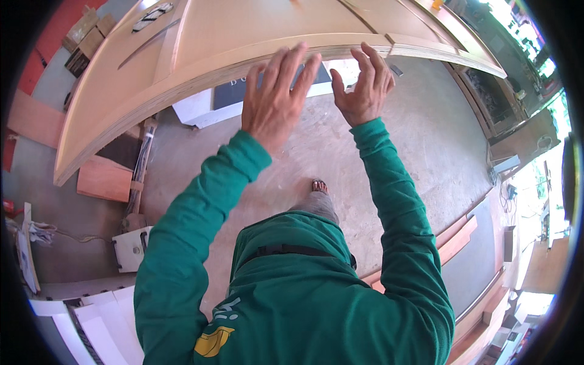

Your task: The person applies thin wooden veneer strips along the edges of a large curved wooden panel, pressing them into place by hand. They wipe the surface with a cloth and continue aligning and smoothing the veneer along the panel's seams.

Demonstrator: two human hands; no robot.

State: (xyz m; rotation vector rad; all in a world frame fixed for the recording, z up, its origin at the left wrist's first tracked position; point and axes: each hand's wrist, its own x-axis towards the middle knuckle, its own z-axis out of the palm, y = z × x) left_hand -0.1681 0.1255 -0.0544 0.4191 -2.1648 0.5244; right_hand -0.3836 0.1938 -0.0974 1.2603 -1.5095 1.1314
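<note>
The left hand's (274, 100) fingers stand open and slightly apart; the right hand's (365, 88) curl loosely, thumb spread wide. From above, both hands' fingertips overlap the near edge of one large framed wooden panel (243, 30); whether they touch it cannot be told. One reddish-brown board (104, 178) lies below the panel's near left corner, one white box (131, 250) nearer the person.

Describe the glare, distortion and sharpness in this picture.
Head view: glare washes out patches along the right rim; head view: the wooden board's near edge bows, and the corners go black; head view: left hand and right hand are clear enough to tell fingers apart.
</note>
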